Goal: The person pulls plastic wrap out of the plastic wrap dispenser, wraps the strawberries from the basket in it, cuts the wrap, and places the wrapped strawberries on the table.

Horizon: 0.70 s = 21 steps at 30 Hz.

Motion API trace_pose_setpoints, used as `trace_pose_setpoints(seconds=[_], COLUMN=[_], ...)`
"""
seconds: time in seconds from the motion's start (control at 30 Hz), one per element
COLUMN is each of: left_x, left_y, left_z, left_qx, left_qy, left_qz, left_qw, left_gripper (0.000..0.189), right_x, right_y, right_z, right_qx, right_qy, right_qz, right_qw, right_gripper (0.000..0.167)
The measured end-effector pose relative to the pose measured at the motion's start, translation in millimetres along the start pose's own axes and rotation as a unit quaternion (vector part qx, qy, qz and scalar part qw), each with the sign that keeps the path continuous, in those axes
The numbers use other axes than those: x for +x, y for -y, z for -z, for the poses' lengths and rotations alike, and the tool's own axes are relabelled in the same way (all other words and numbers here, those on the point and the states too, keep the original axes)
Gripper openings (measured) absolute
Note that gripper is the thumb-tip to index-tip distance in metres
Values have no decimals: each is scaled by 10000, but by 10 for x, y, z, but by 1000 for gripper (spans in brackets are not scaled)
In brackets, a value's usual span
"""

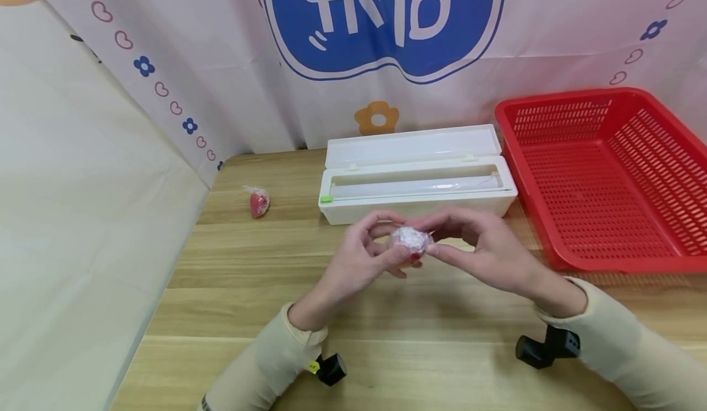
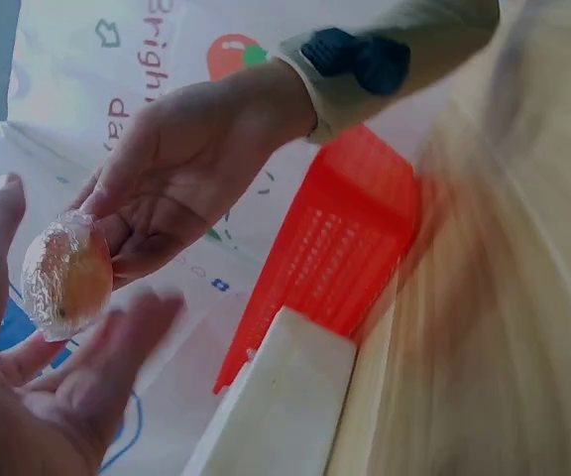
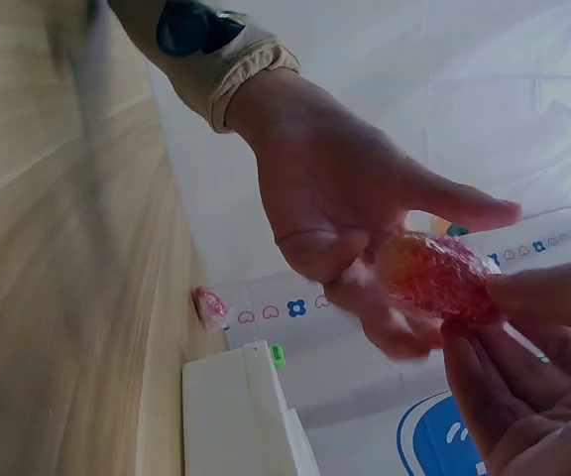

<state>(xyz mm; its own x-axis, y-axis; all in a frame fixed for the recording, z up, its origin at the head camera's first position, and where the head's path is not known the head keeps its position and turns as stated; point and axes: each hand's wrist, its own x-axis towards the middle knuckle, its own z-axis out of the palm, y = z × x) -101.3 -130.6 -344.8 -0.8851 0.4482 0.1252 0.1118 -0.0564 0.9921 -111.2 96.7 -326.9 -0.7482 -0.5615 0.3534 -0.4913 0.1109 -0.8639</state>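
Observation:
A small red and yellowish fruit-like piece point(image 1: 409, 239) wrapped in crinkled clear film is held above the table, its exact kind unclear. My right hand point(image 1: 488, 251) pinches it between thumb and fingertips from the right. Around its other side is my left hand point(image 1: 361, 254). In the left wrist view the left hand's fingers point(image 2: 117, 367) are spread and blurred, and its thumb stands off the wrapped piece. Just behind both hands sits a white film dispenser box point(image 1: 417, 205) with its lid up and a roll of clear film point(image 1: 414, 187) inside.
Another film-wrapped red piece point(image 1: 259, 203) lies at the table's back left. A red perforated plastic basket point(image 1: 527, 208) stands at the right, beside the dispenser. Behind the wooden table point(image 1: 232, 313) hangs a printed white cloth point(image 1: 243, 92).

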Motion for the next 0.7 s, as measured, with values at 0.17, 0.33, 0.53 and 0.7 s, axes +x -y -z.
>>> trace_pose_setpoints(seconds=[0.17,0.33,0.53,0.7], left_x=[3,26,7,-7], left_y=[-29,-70,-67,-50], left_z=[11,40,39,33], left_qx=[2295,3637,3645,3442], left_qy=[-244,-135,-36,-60], left_qz=[-1960,-3445,-3422,-3221], left_qw=[9531,8654,8661,8819], left_gripper=[78,70,49,47], right_x=[-19,-19,-15,-11], right_y=[10,25,27,21], right_z=[36,57,49,69], right_qx=[650,1201,1052,1073], right_qy=[-246,-152,-82,92], right_qz=[-900,-1289,-1416,-1214], right_qw=[9935,9842,9843,9867], right_gripper=[29,29,28,24])
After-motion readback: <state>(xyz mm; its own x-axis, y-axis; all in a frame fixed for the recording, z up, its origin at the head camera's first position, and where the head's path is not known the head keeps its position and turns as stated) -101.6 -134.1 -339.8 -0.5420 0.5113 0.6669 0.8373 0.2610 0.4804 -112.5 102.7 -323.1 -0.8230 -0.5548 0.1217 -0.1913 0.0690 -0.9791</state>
